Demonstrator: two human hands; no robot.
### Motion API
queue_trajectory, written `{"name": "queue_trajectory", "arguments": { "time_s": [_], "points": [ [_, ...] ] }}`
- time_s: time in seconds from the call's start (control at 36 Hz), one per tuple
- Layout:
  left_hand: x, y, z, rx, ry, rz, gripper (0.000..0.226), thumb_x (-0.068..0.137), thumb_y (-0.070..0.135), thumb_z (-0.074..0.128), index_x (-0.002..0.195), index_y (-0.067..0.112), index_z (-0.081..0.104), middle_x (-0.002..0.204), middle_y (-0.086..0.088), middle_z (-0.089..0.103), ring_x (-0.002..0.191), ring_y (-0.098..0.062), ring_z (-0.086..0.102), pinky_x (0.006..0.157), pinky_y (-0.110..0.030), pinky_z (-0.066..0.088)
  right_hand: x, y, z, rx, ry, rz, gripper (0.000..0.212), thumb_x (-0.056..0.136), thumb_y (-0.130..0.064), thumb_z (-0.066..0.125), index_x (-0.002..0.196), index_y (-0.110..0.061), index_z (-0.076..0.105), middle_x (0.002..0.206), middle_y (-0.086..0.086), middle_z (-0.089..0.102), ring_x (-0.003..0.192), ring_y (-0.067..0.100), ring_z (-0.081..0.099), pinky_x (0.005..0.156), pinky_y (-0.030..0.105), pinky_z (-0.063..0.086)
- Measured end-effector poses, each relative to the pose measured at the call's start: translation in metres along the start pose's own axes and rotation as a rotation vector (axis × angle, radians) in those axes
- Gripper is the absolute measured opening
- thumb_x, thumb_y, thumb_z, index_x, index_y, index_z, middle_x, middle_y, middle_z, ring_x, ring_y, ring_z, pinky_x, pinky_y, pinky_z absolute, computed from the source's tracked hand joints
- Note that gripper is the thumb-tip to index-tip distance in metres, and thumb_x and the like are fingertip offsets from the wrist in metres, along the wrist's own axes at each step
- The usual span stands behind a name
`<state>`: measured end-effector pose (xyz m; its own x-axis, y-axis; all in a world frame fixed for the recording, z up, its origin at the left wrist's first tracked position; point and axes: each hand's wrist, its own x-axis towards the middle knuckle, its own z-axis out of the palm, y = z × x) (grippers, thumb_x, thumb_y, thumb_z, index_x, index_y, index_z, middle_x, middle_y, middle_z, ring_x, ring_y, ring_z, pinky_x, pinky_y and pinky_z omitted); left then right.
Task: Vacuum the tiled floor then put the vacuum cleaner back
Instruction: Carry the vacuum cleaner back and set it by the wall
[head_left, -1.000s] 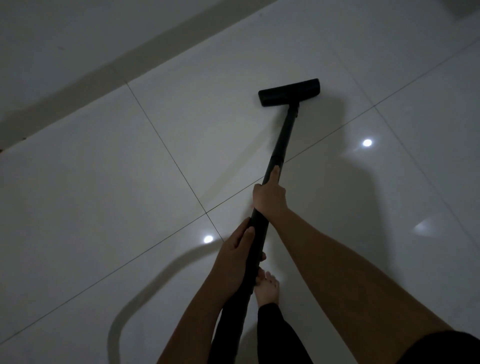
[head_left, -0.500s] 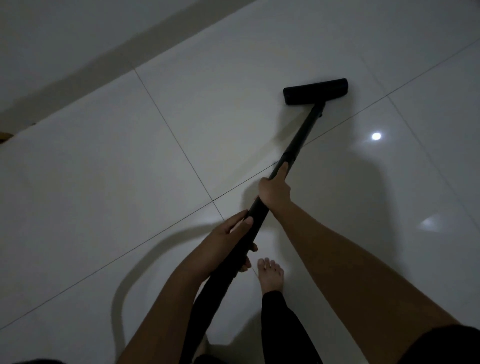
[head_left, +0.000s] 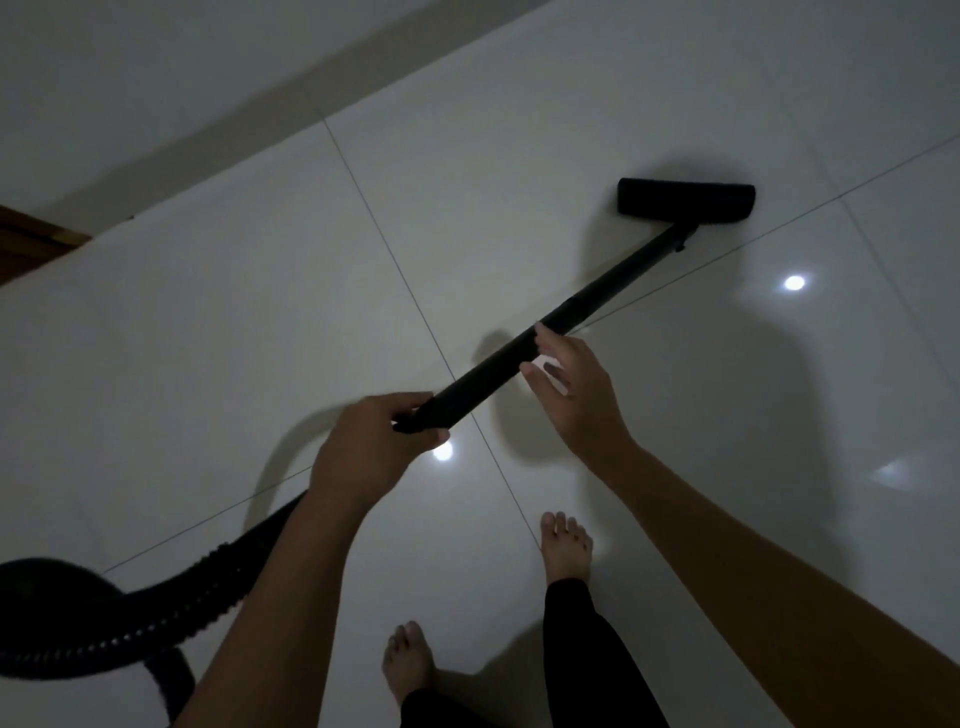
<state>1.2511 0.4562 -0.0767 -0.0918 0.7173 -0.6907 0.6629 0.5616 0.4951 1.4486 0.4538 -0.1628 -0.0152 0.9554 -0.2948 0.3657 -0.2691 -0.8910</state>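
The vacuum's tube (head_left: 613, 280) is gripped at its near end by the curled fingers of the left hand (head_left: 363, 452), so that the floor head (head_left: 685, 200) is laid flat on the tiled floor (head_left: 260, 312) ahead, while the fingers of the right hand (head_left: 576, 395) are held released beside the tube, apparently for steadying.

Your left hand (head_left: 363, 452) grips the near end of the black wand (head_left: 613, 283), fingers curled round it just where the ribbed hose (head_left: 171, 597) joins. Your right hand (head_left: 576, 395) sits farther up the wand with its fingers straight, their tips touching the tube. The floor head (head_left: 685, 201) lies flat on the glossy white tiled floor (head_left: 260, 312), just beyond a grout line. The hose curves away to the lower left. Your bare feet, right foot (head_left: 565, 545) ahead of left foot (head_left: 408, 660), stand below your arms.
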Motion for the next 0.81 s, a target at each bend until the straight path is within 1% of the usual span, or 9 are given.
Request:
{"name": "queue_trajectory", "arguments": {
  "time_s": [0.11,0.22,0.25,0.31,0.36,0.42,0.56,0.64,0.81],
  "points": [
    [-0.002,-0.006,-0.010,0.024,-0.003,-0.004,0.046,0.073,0.021,0.079,0.118,0.022,0.066,0.098,0.007,0.065,0.089,-0.013,0.062,0.089,-0.034,0.052,0.012,-0.005,0.002,-0.033,-0.237,-0.224,0.051,0.091,-0.011,0.062,0.137,0.001,0.046,0.133,0.011,0.050,0.124,0.010,0.046,0.108,0.010,0.031],
    [-0.005,-0.009,-0.017,0.069,0.000,0.019,0.042,0.075,0.020,0.077,0.115,0.023,0.068,0.095,0.008,0.065,0.091,-0.013,0.064,0.091,-0.040,0.053,0.030,-0.011,0.012,-0.176,-0.510,-0.261,0.051,0.090,-0.015,0.065,0.138,-0.010,0.050,0.130,-0.004,0.049,0.122,0.001,0.041,0.103,-0.002,0.023],
    [-0.005,-0.010,-0.018,0.085,0.000,0.025,0.041,0.075,0.020,0.076,0.115,0.023,0.068,0.096,0.006,0.067,0.093,-0.014,0.064,0.092,-0.041,0.052,0.033,-0.011,0.015,-0.186,-0.561,-0.259,0.048,0.090,-0.015,0.064,0.136,-0.011,0.052,0.128,-0.005,0.052,0.119,0.002,0.045,0.102,0.000,0.027],
    [-0.004,-0.014,-0.021,0.111,0.006,0.033,0.041,0.076,0.020,0.076,0.115,0.022,0.067,0.104,0.000,0.071,0.097,-0.017,0.065,0.093,-0.042,0.052,0.037,-0.012,0.023,-0.184,-0.616,-0.302,0.043,0.089,-0.014,0.065,0.131,-0.010,0.058,0.123,0.002,0.060,0.114,0.009,0.054,0.103,0.017,0.040],
    [-0.003,-0.017,-0.023,0.126,0.012,0.033,0.044,0.076,0.020,0.076,0.119,0.021,0.065,0.111,-0.003,0.070,0.099,-0.016,0.064,0.093,-0.039,0.051,0.038,-0.011,0.029,-0.187,-0.624,-0.361,0.041,0.087,-0.014,0.067,0.127,-0.008,0.061,0.121,0.005,0.063,0.112,0.014,0.058,0.100,0.032,0.046],
    [-0.002,-0.019,-0.025,0.144,0.017,0.030,0.045,0.076,0.021,0.075,0.120,0.021,0.065,0.112,-0.002,0.070,0.098,-0.014,0.063,0.092,-0.034,0.051,0.038,-0.010,0.034,-0.196,-0.611,-0.393,0.040,0.086,-0.014,0.067,0.125,-0.007,0.062,0.119,0.007,0.064,0.110,0.017,0.060,0.097,0.036,0.048],
    [-0.004,-0.022,-0.031,0.191,0.025,0.005,0.036,0.076,0.024,0.075,0.112,0.024,0.069,0.109,-0.003,0.071,0.097,-0.018,0.064,0.092,-0.041,0.051,0.039,-0.012,0.044,-0.235,-0.596,-0.448,0.038,0.087,-0.015,0.066,0.124,-0.008,0.063,0.117,0.008,0.065,0.107,0.017,0.060,0.096,0.025,0.044],
    [-0.008,-0.021,-0.037,0.258,0.041,0.016,0.027,0.079,0.027,0.072,0.106,0.022,0.070,0.105,-0.007,0.072,0.098,-0.025,0.065,0.088,-0.044,0.052,0.039,-0.012,0.052,-0.274,-0.567,-0.496,0.037,0.087,-0.017,0.065,0.122,-0.008,0.064,0.113,0.007,0.066,0.103,0.020,0.061,0.092,0.027,0.043],
    [-0.017,-0.027,-0.045,0.302,0.238,0.073,0.041,0.085,0.026,0.066,0.125,0.017,0.060,0.123,-0.006,0.064,0.112,-0.021,0.059,0.089,-0.026,0.042,0.030,-0.017,0.075,-0.245,-0.473,-0.486,0.037,0.087,-0.020,0.063,0.123,-0.008,0.064,0.114,0.007,0.064,0.103,0.018,0.057,0.096,0.026,0.040]
  ]
}}
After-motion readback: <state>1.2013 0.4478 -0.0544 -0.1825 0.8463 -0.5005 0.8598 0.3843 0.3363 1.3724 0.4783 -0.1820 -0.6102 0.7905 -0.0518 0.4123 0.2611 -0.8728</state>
